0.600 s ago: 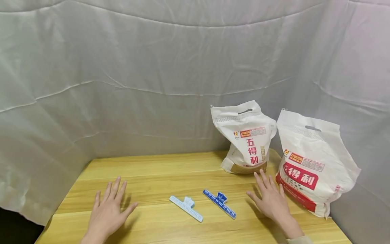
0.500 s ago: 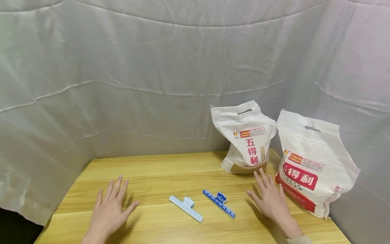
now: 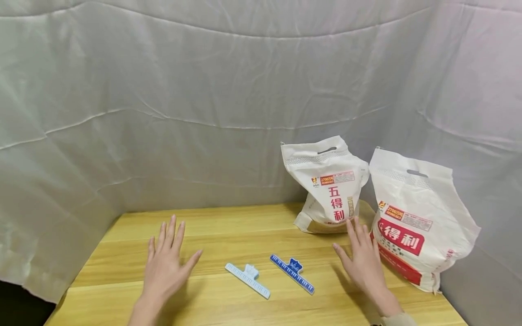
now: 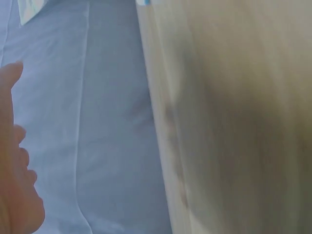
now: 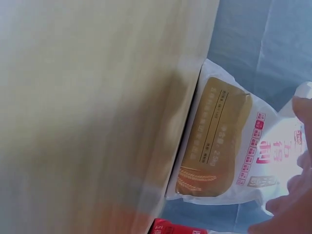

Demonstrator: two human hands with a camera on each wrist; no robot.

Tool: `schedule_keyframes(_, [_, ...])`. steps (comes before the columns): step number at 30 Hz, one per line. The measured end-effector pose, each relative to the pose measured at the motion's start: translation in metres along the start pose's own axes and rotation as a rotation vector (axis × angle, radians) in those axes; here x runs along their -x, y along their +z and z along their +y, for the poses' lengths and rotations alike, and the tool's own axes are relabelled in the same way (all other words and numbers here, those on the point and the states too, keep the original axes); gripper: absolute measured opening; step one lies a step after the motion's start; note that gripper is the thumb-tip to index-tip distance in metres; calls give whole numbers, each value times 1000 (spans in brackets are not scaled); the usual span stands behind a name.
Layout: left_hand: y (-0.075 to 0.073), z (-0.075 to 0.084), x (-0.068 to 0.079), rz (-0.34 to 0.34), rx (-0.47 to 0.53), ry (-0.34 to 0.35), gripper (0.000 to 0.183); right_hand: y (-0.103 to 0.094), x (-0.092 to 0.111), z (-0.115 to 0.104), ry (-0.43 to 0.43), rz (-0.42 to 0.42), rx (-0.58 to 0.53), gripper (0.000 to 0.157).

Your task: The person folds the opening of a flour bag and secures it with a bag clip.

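Observation:
My left hand (image 3: 165, 267) hovers over the left part of the wooden table, fingers spread and straight, holding nothing. Its shadow falls on the wood beneath. To the right of it lie a light blue clip (image 3: 248, 279) and a dark blue clip (image 3: 292, 272), both with piano-key markings. My right hand (image 3: 363, 262), also with straight spread fingers, is over the table in front of two white flour bags. In the head view its fingertips overlap the base of the bag with the brown bottom (image 3: 326, 185). The red-bottomed bag (image 3: 424, 222) stands just right of that hand.
The wooden table (image 3: 228, 226) has its back edge close to a grey cloth curtain (image 3: 195, 90), which also hangs along both sides. Both bags stand upright at the back right, each with a cut-out handle at its top.
My left hand has moved forward and to the right, its fingers still spread. The right hand has shifted slightly forward. Bags and clips lie where they were.

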State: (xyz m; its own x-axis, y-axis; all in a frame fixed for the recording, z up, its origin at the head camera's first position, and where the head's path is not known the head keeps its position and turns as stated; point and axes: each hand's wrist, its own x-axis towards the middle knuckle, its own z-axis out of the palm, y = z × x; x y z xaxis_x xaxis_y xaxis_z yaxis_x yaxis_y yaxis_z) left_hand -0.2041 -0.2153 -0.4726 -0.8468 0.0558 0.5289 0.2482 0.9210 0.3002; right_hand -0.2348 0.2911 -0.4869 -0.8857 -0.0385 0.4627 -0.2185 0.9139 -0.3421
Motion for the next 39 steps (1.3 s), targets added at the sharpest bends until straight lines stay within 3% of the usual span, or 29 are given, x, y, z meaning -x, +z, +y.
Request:
schedule_keyframes(7, [15,26,-26,18,28,8,94,-1,-15,-1,-19,89,-46,81])
schedule_keyframes(16, [41,65,-51,11,98,42,94,3,-33,2,5,98,-140,78])
schedule_keyframes(35, [111,164,-77,-138,169,101,92,20,-69,22,93,155,-281,77])
schedule_keyframes(39, [124,186,-81,-131,192,110,91,25,-77,32,98,165,-298,77])
